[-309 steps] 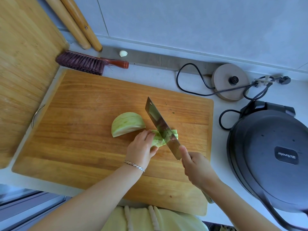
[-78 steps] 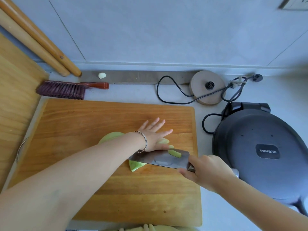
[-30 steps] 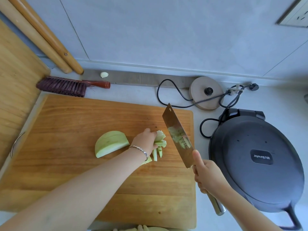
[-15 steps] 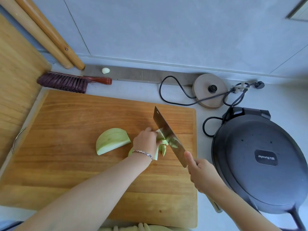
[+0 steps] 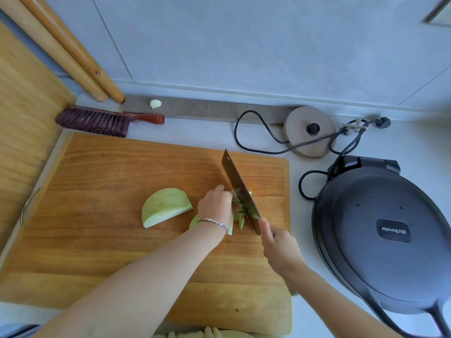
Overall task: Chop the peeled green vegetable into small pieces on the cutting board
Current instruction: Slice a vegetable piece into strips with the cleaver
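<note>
Now your cleaver (image 5: 240,191) is down in the bundle of green vegetable strips (image 5: 238,217). A second ago you had it lifted clear, with green bits stuck to the blade, and half a second ago it was only just arriving. Its edge sits right beside the knuckles of your left hand (image 5: 216,206), which is curled over the strips and pins them to the cutting board (image 5: 122,181). Your right hand (image 5: 280,247) grips the cleaver handle, with one digit, thumb or finger I cannot tell, laid up the blade's near end.

That suggests the crosswise cuts that turn strips into small pieces are under way on this bundle, right of the board's middle. I cannot tell how many strips are cut through, because your hand and the blade hide most of them. The uncut wedge (image 5: 166,206) lies just left of your left hand, where it was a second ago, so a good share of the job remains.

As for writing, the dark electric griddle (image 5: 366,269) on the tabletop to the right carries a plate (image 5: 393,231) reading "Joyoung" in pale letters. A few small characters follow it that I cannot make out. The cleaver has a small mark near its far corner, too small to read.
</note>
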The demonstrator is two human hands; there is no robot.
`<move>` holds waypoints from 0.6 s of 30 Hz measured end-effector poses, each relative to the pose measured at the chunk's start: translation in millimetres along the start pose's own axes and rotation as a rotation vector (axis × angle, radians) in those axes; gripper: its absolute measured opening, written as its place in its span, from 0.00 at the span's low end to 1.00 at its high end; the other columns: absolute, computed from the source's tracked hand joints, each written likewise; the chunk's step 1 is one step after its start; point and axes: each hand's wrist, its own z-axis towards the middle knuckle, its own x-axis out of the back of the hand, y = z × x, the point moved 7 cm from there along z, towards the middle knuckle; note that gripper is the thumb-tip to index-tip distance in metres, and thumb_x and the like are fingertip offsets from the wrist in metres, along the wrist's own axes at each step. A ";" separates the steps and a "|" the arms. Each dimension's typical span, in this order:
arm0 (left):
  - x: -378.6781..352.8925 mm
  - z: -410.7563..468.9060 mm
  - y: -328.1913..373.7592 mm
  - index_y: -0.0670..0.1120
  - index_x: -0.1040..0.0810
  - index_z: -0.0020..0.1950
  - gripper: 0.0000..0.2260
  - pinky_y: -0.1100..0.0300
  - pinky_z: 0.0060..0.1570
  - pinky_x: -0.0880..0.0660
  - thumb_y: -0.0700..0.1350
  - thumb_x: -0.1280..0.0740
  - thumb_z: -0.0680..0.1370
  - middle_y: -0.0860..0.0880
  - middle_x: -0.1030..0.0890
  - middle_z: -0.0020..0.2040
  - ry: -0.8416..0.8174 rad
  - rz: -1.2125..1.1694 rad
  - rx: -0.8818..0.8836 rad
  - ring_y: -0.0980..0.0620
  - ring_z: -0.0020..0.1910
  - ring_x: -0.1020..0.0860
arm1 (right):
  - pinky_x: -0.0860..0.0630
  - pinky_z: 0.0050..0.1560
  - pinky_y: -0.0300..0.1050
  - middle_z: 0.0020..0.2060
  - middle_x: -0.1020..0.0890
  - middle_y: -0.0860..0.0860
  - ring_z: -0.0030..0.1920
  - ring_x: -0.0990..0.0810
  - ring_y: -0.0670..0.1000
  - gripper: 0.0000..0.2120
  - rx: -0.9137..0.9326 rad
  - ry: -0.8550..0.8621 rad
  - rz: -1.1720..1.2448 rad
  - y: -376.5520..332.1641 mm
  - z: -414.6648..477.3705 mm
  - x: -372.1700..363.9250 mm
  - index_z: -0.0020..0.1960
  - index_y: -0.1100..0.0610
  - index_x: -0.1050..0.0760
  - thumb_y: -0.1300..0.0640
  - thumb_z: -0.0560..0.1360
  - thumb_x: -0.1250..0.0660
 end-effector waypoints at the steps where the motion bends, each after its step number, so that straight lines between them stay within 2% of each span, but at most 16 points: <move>1: 2.0 -1.2 0.1 0.45 0.21 0.50 0.06 0.58 0.37 0.32 0.43 0.35 0.76 0.48 0.25 0.50 0.001 -0.002 -0.001 0.46 0.50 0.24 | 0.40 0.28 0.41 0.25 0.38 0.49 0.24 0.41 0.47 0.25 -0.010 -0.007 0.038 1.1 -0.6 2.2 0.33 0.57 0.41 0.38 0.78 0.50; 4: 10.8 -6.0 1.4 0.49 0.21 0.52 0.11 0.56 0.44 0.33 0.53 0.33 0.74 0.51 0.24 0.50 0.023 0.033 -0.047 0.47 0.52 0.25 | 0.41 0.23 0.38 0.21 0.38 0.46 0.20 0.42 0.46 0.25 -0.048 -0.021 0.181 4.8 -7.3 14.1 0.32 0.57 0.39 0.38 0.77 0.49; 6: 24.9 -14.0 5.9 0.50 0.19 0.48 0.13 0.53 0.47 0.33 0.55 0.29 0.69 0.52 0.21 0.47 0.137 0.077 -0.148 0.47 0.49 0.24 | 0.43 0.22 0.36 0.20 0.40 0.46 0.18 0.43 0.46 0.26 -0.067 -0.051 0.261 2.6 -14.7 23.4 0.30 0.56 0.40 0.38 0.78 0.48; 9: 37.3 -29.6 10.1 0.48 0.19 0.36 0.08 0.57 0.36 0.28 0.43 0.22 0.61 0.52 0.20 0.36 0.300 0.030 -0.317 0.48 0.35 0.21 | 0.44 0.23 0.37 0.21 0.40 0.49 0.19 0.44 0.47 0.26 -0.109 -0.108 0.318 -1.3 -22.7 32.0 0.31 0.57 0.39 0.37 0.77 0.49; 11: 44.1 -35.1 3.4 0.46 0.19 0.37 0.10 0.58 0.33 0.26 0.34 0.25 0.62 0.50 0.19 0.35 0.346 -0.072 -0.337 0.48 0.33 0.21 | 0.43 0.24 0.37 0.22 0.39 0.50 0.21 0.44 0.48 0.27 -0.143 -0.137 0.351 -3.1 -25.4 32.8 0.32 0.57 0.38 0.35 0.76 0.49; 12: 48.1 -35.8 -1.7 0.45 0.18 0.40 0.11 0.58 0.35 0.25 0.31 0.27 0.64 0.49 0.18 0.38 0.331 -0.127 -0.310 0.47 0.35 0.20 | 0.42 0.24 0.37 0.23 0.39 0.51 0.21 0.43 0.48 0.28 -0.160 -0.146 0.372 -4.3 -26.8 32.1 0.32 0.57 0.38 0.34 0.76 0.49; 13: 50.0 -36.9 -7.5 0.45 0.18 0.45 0.11 0.56 0.39 0.24 0.32 0.30 0.67 0.48 0.18 0.43 0.271 -0.166 -0.264 0.46 0.41 0.20 | 0.42 0.23 0.37 0.22 0.39 0.50 0.21 0.43 0.48 0.28 -0.170 -0.149 0.389 -6.0 -27.9 31.1 0.33 0.57 0.37 0.34 0.76 0.50; 15: 38.4 -38.2 -23.7 0.47 0.25 0.60 0.15 0.56 0.53 0.26 0.41 0.35 0.74 0.50 0.24 0.60 0.027 -0.092 -0.162 0.49 0.58 0.25 | 0.41 0.23 0.37 0.22 0.38 0.50 0.21 0.43 0.48 0.28 -0.170 -0.140 0.402 -9.9 -29.3 30.0 0.34 0.58 0.37 0.33 0.76 0.50; 16: 29.1 -40.4 -32.3 0.48 0.31 0.66 0.20 0.57 0.58 0.28 0.46 0.36 0.75 0.51 0.29 0.66 -0.124 -0.025 -0.126 0.50 0.64 0.30 | 0.42 0.23 0.37 0.22 0.38 0.50 0.20 0.43 0.48 0.28 -0.165 -0.134 0.402 -12.0 -30.1 29.8 0.34 0.58 0.37 0.34 0.76 0.50; 18: 17.2 -48.4 -45.0 0.50 0.41 0.72 0.28 0.56 0.60 0.29 0.53 0.36 0.74 0.52 0.36 0.71 -0.323 0.034 -0.074 0.51 0.67 0.34 | 0.42 0.23 0.37 0.22 0.39 0.50 0.20 0.43 0.48 0.28 -0.151 -0.132 0.395 -15.9 -31.8 29.0 0.35 0.58 0.37 0.34 0.76 0.49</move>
